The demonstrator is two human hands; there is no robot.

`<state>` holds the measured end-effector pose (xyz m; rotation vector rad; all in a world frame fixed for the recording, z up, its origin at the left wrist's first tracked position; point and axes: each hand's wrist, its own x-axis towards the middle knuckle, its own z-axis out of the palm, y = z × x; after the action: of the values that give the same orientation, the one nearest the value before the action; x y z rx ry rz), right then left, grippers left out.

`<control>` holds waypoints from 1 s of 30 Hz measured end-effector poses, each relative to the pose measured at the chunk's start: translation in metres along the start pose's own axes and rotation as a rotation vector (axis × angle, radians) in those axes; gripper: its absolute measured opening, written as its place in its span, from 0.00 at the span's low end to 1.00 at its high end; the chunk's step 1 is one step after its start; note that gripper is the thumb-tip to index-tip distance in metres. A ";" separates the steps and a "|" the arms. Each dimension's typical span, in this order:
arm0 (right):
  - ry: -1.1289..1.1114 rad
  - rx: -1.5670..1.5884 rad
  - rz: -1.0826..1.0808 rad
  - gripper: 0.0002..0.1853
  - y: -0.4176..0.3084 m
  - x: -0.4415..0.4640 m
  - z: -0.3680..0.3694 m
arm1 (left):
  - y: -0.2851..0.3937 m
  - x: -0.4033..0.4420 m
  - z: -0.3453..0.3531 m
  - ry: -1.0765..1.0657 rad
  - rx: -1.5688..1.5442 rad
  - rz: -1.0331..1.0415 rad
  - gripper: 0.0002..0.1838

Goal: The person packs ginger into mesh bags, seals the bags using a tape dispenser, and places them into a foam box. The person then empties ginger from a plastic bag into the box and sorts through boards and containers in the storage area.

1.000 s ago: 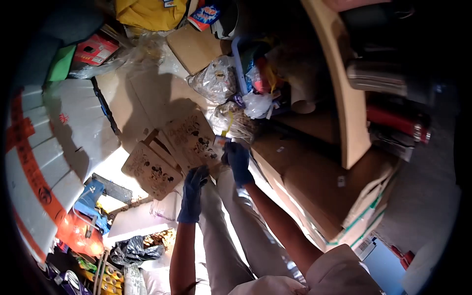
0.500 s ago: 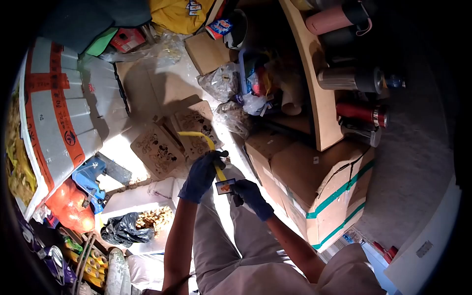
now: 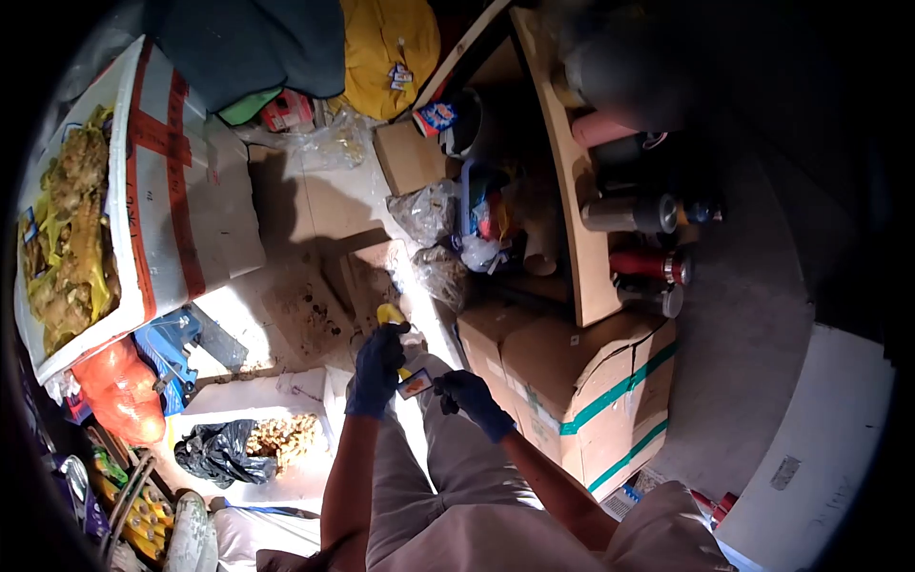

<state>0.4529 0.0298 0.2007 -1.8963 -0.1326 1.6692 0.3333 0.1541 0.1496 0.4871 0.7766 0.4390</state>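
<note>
My left hand [image 3: 377, 370], in a blue glove, is closed around a yellow strap [image 3: 389, 314], part of which shows above the fingers. A small tag with a picture [image 3: 415, 384] hangs between my hands, close to the left one. My right hand [image 3: 469, 396], gloved too, has its fingers drawn together just right of the tag; whether they grip its edge or something small is hidden. Beyond my hands, wooden stools with cartoon prints [image 3: 310, 319] stand on the floor, partly in shadow.
A white foam box with ginger-like roots [image 3: 186, 181] stands at left, above an orange net bag [image 3: 119, 391]. Another foam box [image 3: 315, 481] holds a black bag. Taped cartons [image 3: 572, 372] lie at right below a wooden shelf [image 3: 596, 276] bearing bottles.
The view has swung left. Since the earliest frame both hands have come closer to my lap, and my left hand has taken hold of the yellow strap, now mostly gathered in it.
</note>
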 end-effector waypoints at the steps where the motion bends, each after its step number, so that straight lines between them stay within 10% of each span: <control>1: -0.008 0.088 -0.005 0.12 -0.005 -0.004 -0.003 | 0.001 0.000 -0.004 0.021 0.216 0.098 0.15; 4: 0.055 0.174 -0.199 0.13 -0.010 0.003 -0.026 | 0.003 0.008 -0.020 0.133 0.969 0.684 0.11; 7: 0.252 -0.103 -0.421 0.13 0.000 0.059 -0.075 | -0.003 0.023 -0.053 0.069 0.631 0.348 0.11; 9: 0.475 -0.247 -0.417 0.13 0.035 0.133 -0.118 | 0.010 0.029 -0.037 0.117 -0.236 -0.015 0.11; 11: 0.717 -0.663 -0.403 0.11 0.029 0.201 -0.158 | 0.014 0.039 -0.029 0.135 0.238 0.107 0.11; 14: 0.876 -1.073 -0.411 0.10 0.012 0.296 -0.214 | -0.010 0.072 -0.029 0.201 -0.038 -0.078 0.12; 19: 0.784 -1.054 -0.248 0.12 -0.011 0.373 -0.262 | -0.065 0.138 -0.032 0.238 -0.272 -0.197 0.13; 21: 0.612 -1.035 -0.112 0.13 -0.004 0.404 -0.298 | -0.089 0.162 -0.029 0.146 0.543 0.185 0.11; 30: 1.587 -0.655 -0.382 0.16 -0.033 0.417 -0.418 | -0.147 0.207 -0.018 0.059 0.563 0.079 0.16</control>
<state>0.9365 0.0905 -0.1346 -2.8264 -0.3566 -0.4674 0.4798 0.1527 -0.0578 1.0353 0.9411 0.3041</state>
